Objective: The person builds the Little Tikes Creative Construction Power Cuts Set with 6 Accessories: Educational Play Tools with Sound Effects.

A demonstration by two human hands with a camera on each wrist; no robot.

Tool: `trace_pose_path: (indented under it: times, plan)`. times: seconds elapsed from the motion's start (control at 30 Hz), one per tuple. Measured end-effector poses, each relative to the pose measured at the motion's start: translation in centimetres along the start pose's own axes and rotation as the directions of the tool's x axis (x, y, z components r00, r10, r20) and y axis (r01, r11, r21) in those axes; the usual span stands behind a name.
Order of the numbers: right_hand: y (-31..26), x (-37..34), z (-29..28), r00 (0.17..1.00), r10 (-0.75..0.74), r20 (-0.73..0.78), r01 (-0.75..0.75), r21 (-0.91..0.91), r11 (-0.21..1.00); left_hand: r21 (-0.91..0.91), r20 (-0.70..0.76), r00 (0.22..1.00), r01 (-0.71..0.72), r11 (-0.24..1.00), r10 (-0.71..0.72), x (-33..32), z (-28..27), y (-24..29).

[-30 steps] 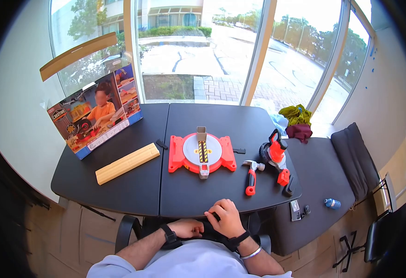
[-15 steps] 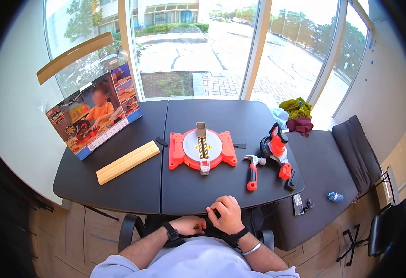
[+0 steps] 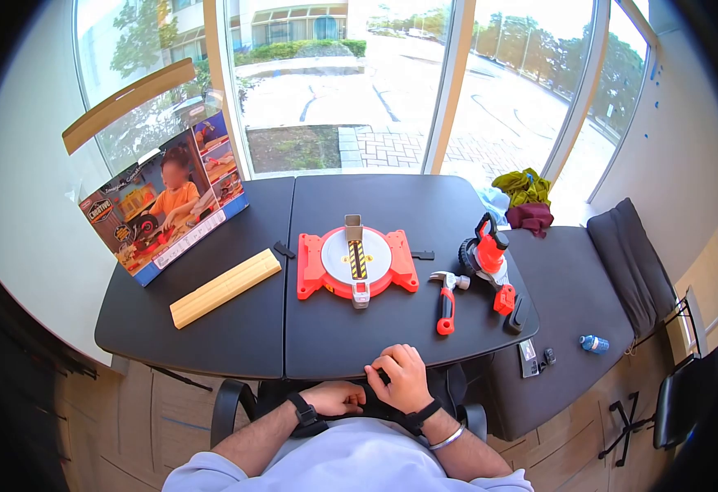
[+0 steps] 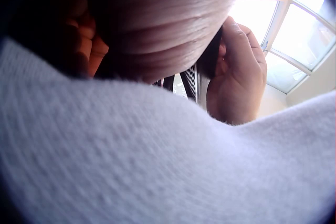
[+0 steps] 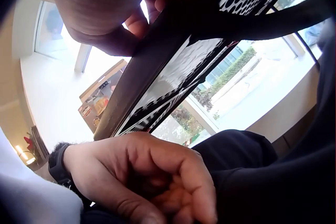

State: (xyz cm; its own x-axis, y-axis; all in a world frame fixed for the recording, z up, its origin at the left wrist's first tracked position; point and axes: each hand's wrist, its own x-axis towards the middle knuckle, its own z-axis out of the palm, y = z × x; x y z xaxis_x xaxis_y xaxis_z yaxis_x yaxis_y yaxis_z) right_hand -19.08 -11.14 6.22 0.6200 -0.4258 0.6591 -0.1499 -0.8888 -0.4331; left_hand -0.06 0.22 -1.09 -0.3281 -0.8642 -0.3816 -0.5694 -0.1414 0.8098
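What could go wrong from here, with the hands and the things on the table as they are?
The black piece lies near the right edge of the table, so a careless sweep might knock it off.

The hammer lies roughly between the right hand and the toy saw; a reach for the saw could bump it.

The printed box stands near the left edge, so a nudge might tip it.

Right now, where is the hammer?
In the head view, the hammer lies right of centre on the black table, between the red-and-grey base and the red-and-black power tool, handle end toward the person.
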Motion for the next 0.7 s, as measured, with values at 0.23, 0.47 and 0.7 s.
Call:
trace_pose_path:
  times: [0.23,0.47,0.7]
  plan:
    - [-0.08,0.07,-0.11,1.000,0.003,0.009,-0.003,-0.005,1.000,0.002,0.000,1.000,0.019,1.000,-0.019,-0.13,-0.11,0.33]
    - [0.04,-0.03,0.00,1.000,0.003,0.011,-0.003,-0.006,1.000,-0.001,0.004,1.000,0.015,1.000,-0.015,-0.06,-0.07,0.21]
    - [0.00,-0.01,-0.06,1.000,0.007,0.012,-0.007,-0.007,1.000,0.010,0.000,1.000,0.018,1.000,-0.018,-0.23,-0.19,0.58]
